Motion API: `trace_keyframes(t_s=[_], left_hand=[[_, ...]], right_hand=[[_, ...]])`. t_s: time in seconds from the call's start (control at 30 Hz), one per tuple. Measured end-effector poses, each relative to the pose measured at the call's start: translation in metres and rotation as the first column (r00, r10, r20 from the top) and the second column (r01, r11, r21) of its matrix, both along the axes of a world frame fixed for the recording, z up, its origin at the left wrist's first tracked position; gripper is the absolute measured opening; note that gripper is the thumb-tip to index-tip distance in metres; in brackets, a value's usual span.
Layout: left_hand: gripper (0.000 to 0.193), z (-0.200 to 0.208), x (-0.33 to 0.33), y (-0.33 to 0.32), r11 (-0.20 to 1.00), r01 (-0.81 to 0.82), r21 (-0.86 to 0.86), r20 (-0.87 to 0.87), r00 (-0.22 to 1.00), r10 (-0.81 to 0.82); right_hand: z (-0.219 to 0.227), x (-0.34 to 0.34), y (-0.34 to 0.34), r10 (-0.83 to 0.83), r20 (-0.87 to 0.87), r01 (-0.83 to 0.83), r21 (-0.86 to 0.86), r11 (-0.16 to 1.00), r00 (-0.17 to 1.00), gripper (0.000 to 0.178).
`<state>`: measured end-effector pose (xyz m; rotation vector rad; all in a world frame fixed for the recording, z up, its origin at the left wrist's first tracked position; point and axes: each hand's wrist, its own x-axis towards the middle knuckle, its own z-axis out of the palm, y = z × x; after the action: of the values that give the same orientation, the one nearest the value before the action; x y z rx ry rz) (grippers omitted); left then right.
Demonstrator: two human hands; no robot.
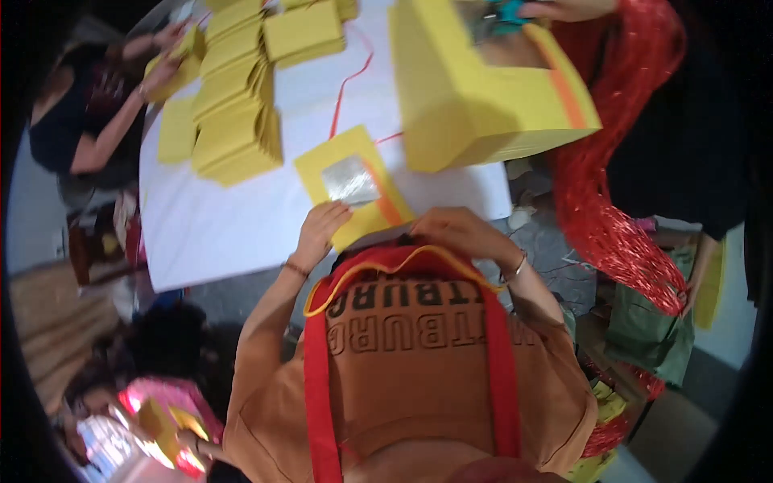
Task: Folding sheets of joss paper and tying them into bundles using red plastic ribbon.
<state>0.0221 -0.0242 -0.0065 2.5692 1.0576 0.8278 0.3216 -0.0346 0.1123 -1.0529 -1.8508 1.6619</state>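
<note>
Card (362, 216) slants over the near edge of the table (217, 241), its lowest part hidden behind my apron (378, 259). My left hand (320, 235) pinches its left edge, thumb out of sight. My right hand (463, 232) curls by its lower right corner; my fingertips are lost in shadow, so I cannot tell whether they grip it. The top frame cuts off the card stacks (235, 137) and a big yellow block (475, 121); a teal thing (509, 14) by another person's hand (568, 8) is too blurred to name. Large capitals, solid and outlined, run upside down across my brown shirt (419, 386), partly covered by the apron. The card is a flat rectangle with a crinkled, shiny silver window (352, 180) and an orange strip (385, 193). Red tinsel (600, 217) hangs in glittering strands at right; thin red ribbon (342, 88) bends across the table's white, smooth cover.
</note>
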Motion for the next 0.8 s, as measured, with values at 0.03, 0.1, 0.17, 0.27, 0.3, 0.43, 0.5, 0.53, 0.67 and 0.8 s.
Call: trace_keyframes(t_s=[0.03, 0.1, 0.17, 0.27, 0.3, 0.43, 0.5, 0.53, 0.67, 0.8], left_hand=[[0.03, -0.003, -0.001, -0.004, 0.999, -0.01, -0.037, 0.012, 1.0, 0.011], [0.03, -0.002, -0.002, -0.005, 0.995, -0.042, -0.09, 0.023, 0.999, 0.044], [0.03, 0.013, -0.007, 0.014, 0.966, 0.078, -0.246, 0.155, 0.987, -0.04], [0.029, 0.006, -0.018, 0.017, 0.954, 0.146, -0.262, 0.123, 0.986, -0.117], [0.031, 0.0, -0.024, 0.017, 0.967, 0.154, -0.204, 0.081, 0.987, -0.14], [0.039, 0.006, -0.039, 0.015, 0.992, 0.114, -0.045, -0.099, 0.988, -0.118], [0.041, 0.001, -0.039, 0.016, 0.991, 0.132, -0.037, -0.192, 0.972, -0.136], [0.045, -0.001, -0.04, 0.019, 0.987, 0.155, -0.047, -0.259, 0.952, -0.161], [0.041, 0.036, -0.027, 0.023, 0.983, 0.142, -0.113, -0.505, 0.844, -0.18], [0.041, 0.032, -0.031, 0.03, 0.975, 0.218, -0.044, -0.619, 0.76, -0.198]], right_hand=[[-0.032, 0.008, 0.0, -0.064, 0.11, 0.072, -0.077, 0.994, 0.992, 0.021], [-0.079, 0.017, -0.005, -0.225, 0.345, 0.214, 0.069, 0.974, 0.911, 0.023], [-0.09, 0.007, 0.005, -0.303, 0.285, 0.255, 0.195, 0.947, 0.909, 0.024], [-0.086, 0.005, 0.004, -0.284, 0.231, 0.194, 0.346, 0.918, 0.931, 0.03], [-0.083, 0.009, 0.001, -0.224, 0.227, 0.106, 0.438, 0.893, 0.948, 0.031], [0.024, 0.042, -0.01, 0.083, 0.204, -0.069, -0.075, 0.995, 0.975, 0.024], [0.068, 0.068, -0.007, -0.129, 0.028, 0.13, -0.038, 0.991, 0.991, 0.025], [0.088, 0.074, -0.006, -0.282, -0.166, 0.275, -0.064, 0.959, 0.945, 0.027], [0.141, 0.082, 0.034, -0.672, -0.354, 0.747, 0.138, 0.65, 0.65, 0.03], [0.175, 0.089, 0.076, -0.686, -0.148, 0.695, 0.284, 0.66, 0.712, 0.031]])
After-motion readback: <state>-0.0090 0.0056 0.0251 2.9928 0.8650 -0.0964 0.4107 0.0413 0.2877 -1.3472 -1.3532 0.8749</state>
